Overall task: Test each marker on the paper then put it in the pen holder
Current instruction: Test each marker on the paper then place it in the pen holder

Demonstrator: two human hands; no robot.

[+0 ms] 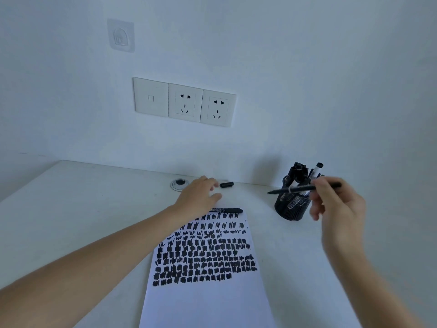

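A white sheet of paper (pixel 208 301) lies in front of me, its upper half covered with rows of black scribbles. My right hand (pixel 335 204) holds an uncapped black marker (pixel 295 189) level in the air, tip pointing left, just in front of the black mesh pen holder (pixel 292 207), which has several markers in it. My left hand (pixel 201 195) is stretched out over the table beyond the paper, fingers relaxed, close to a loose black cap (pixel 226 184) without touching it. Another capped black marker (pixel 227 210) lies along the paper's top edge, by my left wrist.
The white table (pixel 71 209) ends at a white wall with a row of power sockets (pixel 184 101). A round cable grommet (pixel 179 183) sits in the table left of my left hand. A clear stick-on hook (pixel 121 35) hangs high on the wall.
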